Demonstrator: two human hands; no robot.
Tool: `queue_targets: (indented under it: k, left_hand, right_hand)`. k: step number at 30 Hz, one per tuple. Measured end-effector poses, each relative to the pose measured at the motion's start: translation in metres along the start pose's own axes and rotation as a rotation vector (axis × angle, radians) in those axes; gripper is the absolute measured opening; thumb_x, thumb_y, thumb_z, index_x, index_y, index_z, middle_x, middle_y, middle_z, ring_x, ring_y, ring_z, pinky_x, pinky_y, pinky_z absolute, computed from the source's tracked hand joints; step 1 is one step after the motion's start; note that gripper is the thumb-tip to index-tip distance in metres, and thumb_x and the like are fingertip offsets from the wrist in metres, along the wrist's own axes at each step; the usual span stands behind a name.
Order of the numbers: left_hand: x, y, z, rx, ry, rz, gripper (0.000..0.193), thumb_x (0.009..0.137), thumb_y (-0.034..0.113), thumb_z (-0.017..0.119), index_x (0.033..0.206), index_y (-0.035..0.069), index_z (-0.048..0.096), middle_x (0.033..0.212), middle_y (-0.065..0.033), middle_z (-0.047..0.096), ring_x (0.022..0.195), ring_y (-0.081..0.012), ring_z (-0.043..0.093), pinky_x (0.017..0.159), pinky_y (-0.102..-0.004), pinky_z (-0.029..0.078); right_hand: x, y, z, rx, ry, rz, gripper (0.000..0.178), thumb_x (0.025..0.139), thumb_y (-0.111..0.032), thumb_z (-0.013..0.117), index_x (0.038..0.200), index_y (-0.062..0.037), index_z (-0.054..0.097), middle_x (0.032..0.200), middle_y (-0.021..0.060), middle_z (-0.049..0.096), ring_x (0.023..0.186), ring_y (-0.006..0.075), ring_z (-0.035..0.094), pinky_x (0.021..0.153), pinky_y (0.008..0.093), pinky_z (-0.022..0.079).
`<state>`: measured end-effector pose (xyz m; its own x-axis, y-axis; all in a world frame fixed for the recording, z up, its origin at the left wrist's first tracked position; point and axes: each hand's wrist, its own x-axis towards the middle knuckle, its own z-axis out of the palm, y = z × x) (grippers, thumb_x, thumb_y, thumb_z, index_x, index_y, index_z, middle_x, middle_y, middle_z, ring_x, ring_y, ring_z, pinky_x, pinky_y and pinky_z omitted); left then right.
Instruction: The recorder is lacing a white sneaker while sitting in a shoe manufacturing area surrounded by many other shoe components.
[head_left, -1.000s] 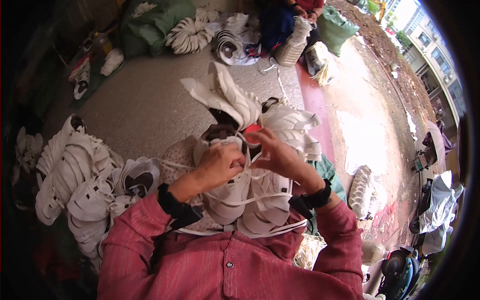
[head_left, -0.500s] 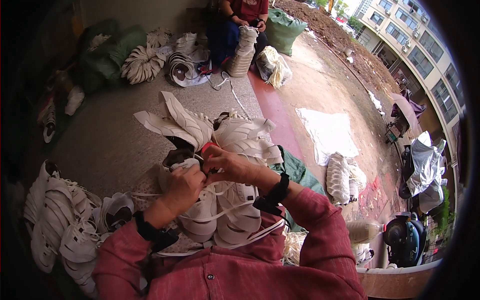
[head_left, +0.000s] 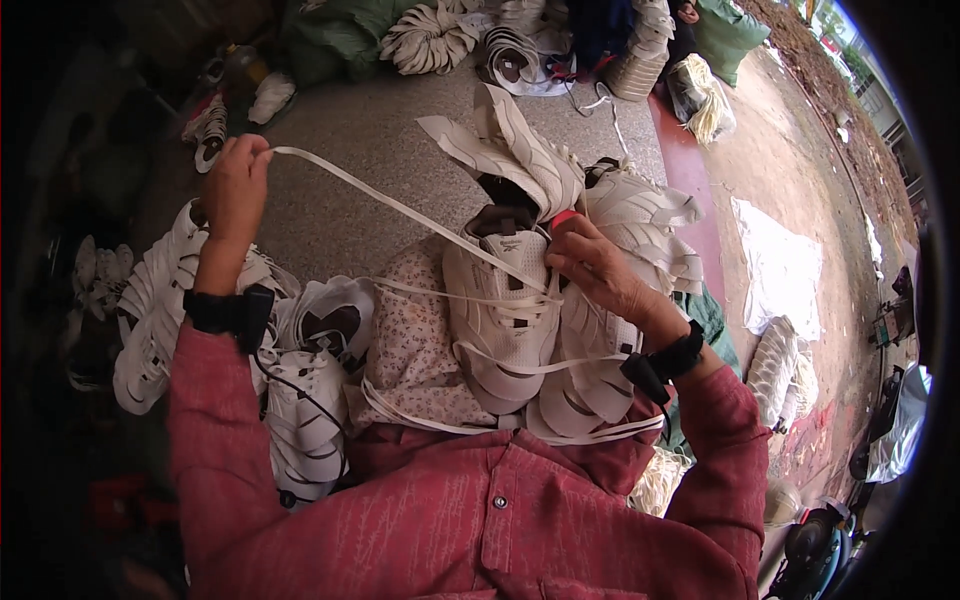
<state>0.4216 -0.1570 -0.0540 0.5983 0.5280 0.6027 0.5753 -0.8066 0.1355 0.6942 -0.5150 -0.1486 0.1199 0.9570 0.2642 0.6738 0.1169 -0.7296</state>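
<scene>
My left hand [head_left: 237, 190] is raised at the left, its fingers pinched on the end of a flat white shoelace [head_left: 405, 208]. That lace runs taut down to the eyelets of a white shoe upper [head_left: 512, 290] on my lap. Beside its collar my right hand [head_left: 600, 268] is closed, with a small red thing [head_left: 563, 217] showing at its fingers; its full shape is hidden. A second white upper [head_left: 592, 370] lies to the right, partly under my right hand. More stacked uppers [head_left: 535, 155] rest just beyond. Loose laces cross both toes.
Piles of white uppers [head_left: 165, 300] lie at my left. Patterned cloth [head_left: 425, 335] covers part of my lap. Green sacks [head_left: 728, 38], bundled laces [head_left: 705, 95] and a seated person's legs are at the back. A white sheet [head_left: 775, 265] lies on the ground at right.
My left hand has moved from the shoe up and out to the left, drawing the shoelace taut. My right hand stays by the collar. The view has swung left and down.
</scene>
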Motion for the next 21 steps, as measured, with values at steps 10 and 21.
queue_targets:
  k: [10, 21]
  left_hand:
    - [-0.139, 0.115, 0.006, -1.023, -1.141, -0.289, 0.015, 0.090, 0.017, 0.065, 0.097, 0.005, 0.064, 0.074, 0.0020, 0.060, 0.060, -0.0060, 0.052, 0.054, -0.0227, 0.043]
    - [-0.097, 0.181, 0.042, -0.778, -0.321, 0.488, 0.031, 0.072, 0.011, 0.074, 0.101, 0.007, 0.063, 0.100, -0.0072, 0.058, 0.097, -0.0265, 0.055, 0.087, -0.0392, 0.043]
  right_hand:
    - [-0.011, -0.051, -0.007, -0.196, -0.036, -0.035, 0.022, 0.076, 0.001, 0.062, 0.096, -0.0061, 0.058, 0.088, 0.0100, 0.056, 0.077, 0.0292, 0.060, 0.066, 0.0384, 0.048]
    - [-0.011, -0.037, 0.013, -0.665, 0.193, -0.322, 0.018, 0.069, -0.006, 0.069, 0.079, -0.0077, 0.055, 0.090, 0.0050, 0.055, 0.081, 0.0232, 0.058, 0.073, 0.0378, 0.045]
